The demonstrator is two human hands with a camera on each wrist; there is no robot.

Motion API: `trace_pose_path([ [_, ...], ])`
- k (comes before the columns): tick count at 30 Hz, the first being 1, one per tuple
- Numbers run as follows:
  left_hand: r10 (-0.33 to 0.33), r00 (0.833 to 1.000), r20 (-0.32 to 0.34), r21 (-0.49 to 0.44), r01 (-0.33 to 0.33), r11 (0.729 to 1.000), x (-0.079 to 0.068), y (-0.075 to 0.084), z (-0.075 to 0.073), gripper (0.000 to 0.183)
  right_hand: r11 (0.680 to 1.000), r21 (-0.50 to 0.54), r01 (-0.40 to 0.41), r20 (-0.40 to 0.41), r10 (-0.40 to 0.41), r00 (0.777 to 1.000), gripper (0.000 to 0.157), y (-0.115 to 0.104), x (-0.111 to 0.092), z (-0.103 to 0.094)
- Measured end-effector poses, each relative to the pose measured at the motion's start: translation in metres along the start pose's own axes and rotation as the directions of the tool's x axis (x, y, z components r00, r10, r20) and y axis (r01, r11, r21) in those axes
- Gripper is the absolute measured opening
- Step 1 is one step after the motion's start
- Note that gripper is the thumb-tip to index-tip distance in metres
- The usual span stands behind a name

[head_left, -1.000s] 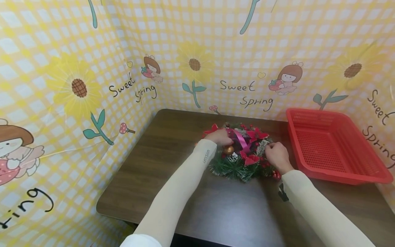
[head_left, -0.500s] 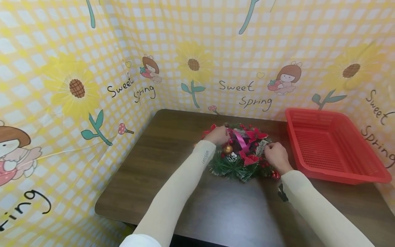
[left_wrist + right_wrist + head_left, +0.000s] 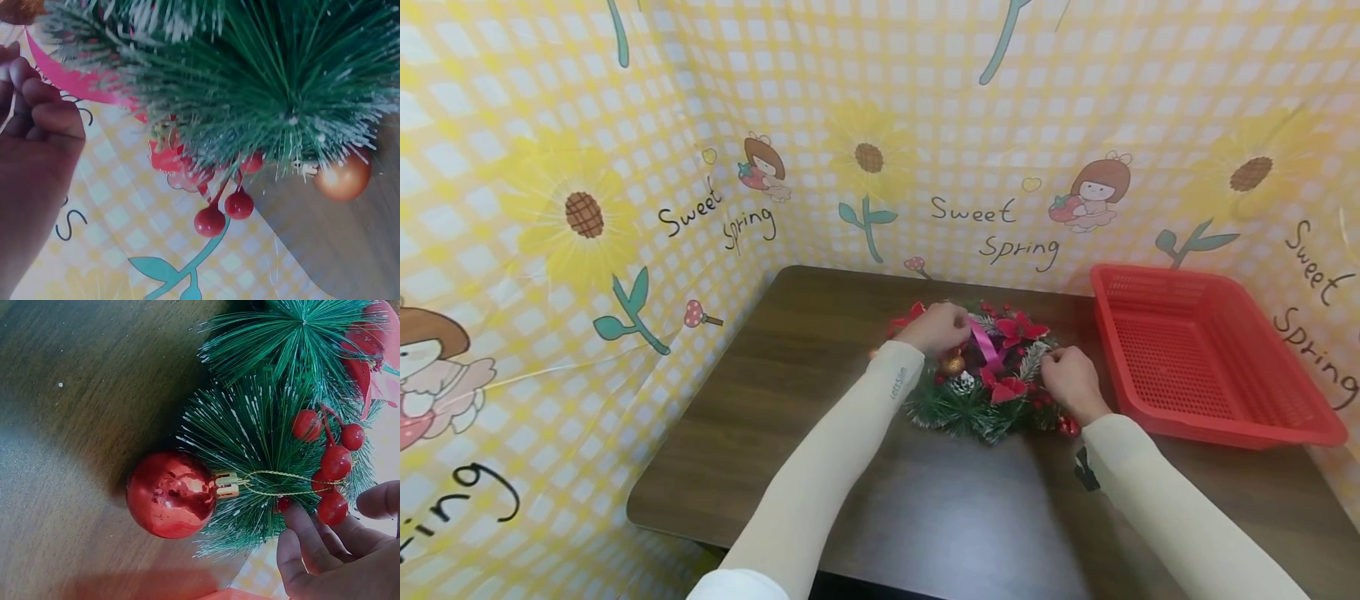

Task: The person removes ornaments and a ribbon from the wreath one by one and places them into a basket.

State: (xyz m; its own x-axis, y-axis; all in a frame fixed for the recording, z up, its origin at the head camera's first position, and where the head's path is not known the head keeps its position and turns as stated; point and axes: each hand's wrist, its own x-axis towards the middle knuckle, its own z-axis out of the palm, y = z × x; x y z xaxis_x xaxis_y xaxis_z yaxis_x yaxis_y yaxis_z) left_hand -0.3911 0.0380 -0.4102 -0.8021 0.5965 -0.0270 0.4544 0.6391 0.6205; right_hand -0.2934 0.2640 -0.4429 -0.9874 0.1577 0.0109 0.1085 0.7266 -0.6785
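A round Christmas wreath [image 3: 958, 412] of green needles with red flowers, berries and baubles lies on the table. Across its middle runs a pink ribbon [image 3: 987, 343]. At the wreath's upper left, my left hand [image 3: 936, 327] has curled fingers and pinches the ribbon near its upper end. In the left wrist view the ribbon [image 3: 75, 80] stretches from beside the fingertips into the needles. My right hand [image 3: 1073, 379] grips the wreath's right edge. A shiny red bauble [image 3: 172, 495] on a gold cord and red berries [image 3: 336, 462] hang close to these fingers, whose tips are partly hidden in the needles.
A red plastic basket [image 3: 1221, 425] stands on the brown table [image 3: 760, 417], right of the wreath. Yellow checked cloth [image 3: 820, 208] with printed flowers hangs behind and on both sides. A copper bauble [image 3: 342, 177] sticks out from the wreath's edge.
My left hand has shifted slightly up and to the right over the wreath, drawing back from deeper among the decorations. My right hand keeps its grip on the edge.
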Motion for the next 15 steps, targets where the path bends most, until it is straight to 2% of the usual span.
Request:
trace_pose_path([
  [6, 0.093, 0.995, -0.047, 0.014, -0.092, 0.996, -0.003, 0.004, -0.01, 0.014, 1.0, -0.001, -0.002, 0.0, 0.002, 1.0, 0.034, -0.002, -0.001, 0.0],
  [15, 0.116, 0.991, -0.066, 0.013, -0.115, 0.993, -0.009, 0.006, -0.022, 0.012, 1.0, 0.008, 0.001, -0.004, -0.001, 1.0, 0.033, -0.002, -0.003, 0.002],
])
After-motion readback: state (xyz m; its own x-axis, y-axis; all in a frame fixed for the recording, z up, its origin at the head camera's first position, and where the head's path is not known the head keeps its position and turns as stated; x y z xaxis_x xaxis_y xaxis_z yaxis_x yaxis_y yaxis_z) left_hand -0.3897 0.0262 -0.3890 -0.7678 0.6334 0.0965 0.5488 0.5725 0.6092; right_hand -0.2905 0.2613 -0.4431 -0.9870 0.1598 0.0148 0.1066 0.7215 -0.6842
